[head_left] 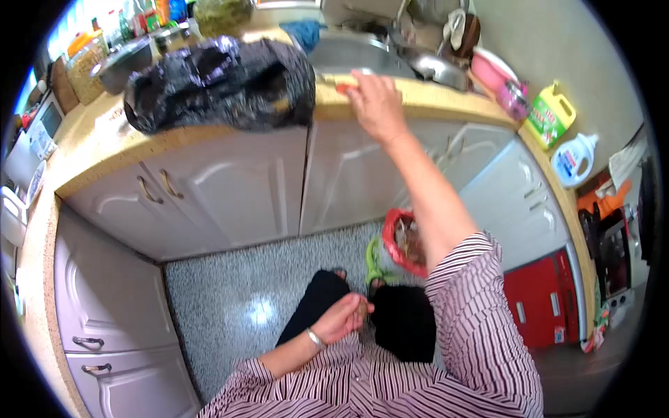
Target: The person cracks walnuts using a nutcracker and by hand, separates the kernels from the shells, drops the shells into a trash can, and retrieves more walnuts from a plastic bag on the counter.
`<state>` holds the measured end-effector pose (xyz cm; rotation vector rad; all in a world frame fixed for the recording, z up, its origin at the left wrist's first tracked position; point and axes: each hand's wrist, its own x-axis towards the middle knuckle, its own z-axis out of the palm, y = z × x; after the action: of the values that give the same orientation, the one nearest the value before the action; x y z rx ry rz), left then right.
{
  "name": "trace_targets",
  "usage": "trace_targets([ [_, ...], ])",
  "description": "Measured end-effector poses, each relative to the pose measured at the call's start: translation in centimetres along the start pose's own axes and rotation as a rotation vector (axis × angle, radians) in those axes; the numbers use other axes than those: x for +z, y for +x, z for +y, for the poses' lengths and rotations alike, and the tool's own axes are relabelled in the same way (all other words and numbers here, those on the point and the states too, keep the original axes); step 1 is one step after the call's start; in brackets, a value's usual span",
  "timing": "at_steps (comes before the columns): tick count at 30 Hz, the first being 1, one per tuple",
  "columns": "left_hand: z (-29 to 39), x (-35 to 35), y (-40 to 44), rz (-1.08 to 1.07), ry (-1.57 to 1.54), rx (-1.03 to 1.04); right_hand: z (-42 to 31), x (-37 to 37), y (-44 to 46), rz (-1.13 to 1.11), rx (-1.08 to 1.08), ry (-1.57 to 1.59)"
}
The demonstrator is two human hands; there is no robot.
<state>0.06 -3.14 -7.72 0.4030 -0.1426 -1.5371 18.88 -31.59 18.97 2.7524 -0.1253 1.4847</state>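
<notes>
My right hand [378, 108] reaches out to the counter's front edge beside the sink, fingers closed on a small tool with an orange-red handle [343, 88]. Most of that tool is hidden, so its kind is unclear. Low in front of my body, my left hand [341, 318] is closed around a small brownish, roundish lump [362, 312], largely covered by the fingers. A crumpled black plastic bag [223, 85] lies on the counter, left of my right hand.
Behind the counter edge [439, 106] is a metal sink [355, 52] with a blue cloth [303, 33] on its rim. A red-lined waste bin [397, 240] stands on the floor by my feet. Yellow [549, 117] and white detergent bottles [575, 160] stand at right.
</notes>
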Motion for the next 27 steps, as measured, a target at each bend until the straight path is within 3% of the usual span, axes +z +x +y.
trace_targets([
  [1,0.1,0.0,0.0,-0.033,-0.018,0.029,-0.3,-1.7,-1.1,0.055,-0.018,0.073],
  [6,0.3,0.9,-0.1,0.053,-0.074,0.073,-4.5,-11.9,-15.0,-0.329,0.378,0.494],
  [8,0.3,0.5,0.0,0.036,-0.077,0.081,-5.9,-15.0,-21.7,-0.655,0.62,0.587],
  [9,0.4,0.8,0.0,0.038,-0.075,0.078,-6.5,-16.0,-25.8,-0.637,0.613,0.668],
  [11,0.2,1.1,0.2,0.045,-0.079,0.077,-8.3,-17.6,-31.4,-0.724,0.855,0.823],
  [17,-2.0,2.9,2.0,0.077,0.038,0.097,-12.1,-20.1,-37.2,-0.585,1.022,1.039],
  [19,-2.6,4.9,2.1,0.086,0.066,0.084,-12.2,-20.7,-37.3,-0.427,1.027,0.981],
  [27,-3.7,7.3,3.0,0.055,0.315,0.013,-10.4,-24.0,-38.5,-0.417,0.951,0.818],
])
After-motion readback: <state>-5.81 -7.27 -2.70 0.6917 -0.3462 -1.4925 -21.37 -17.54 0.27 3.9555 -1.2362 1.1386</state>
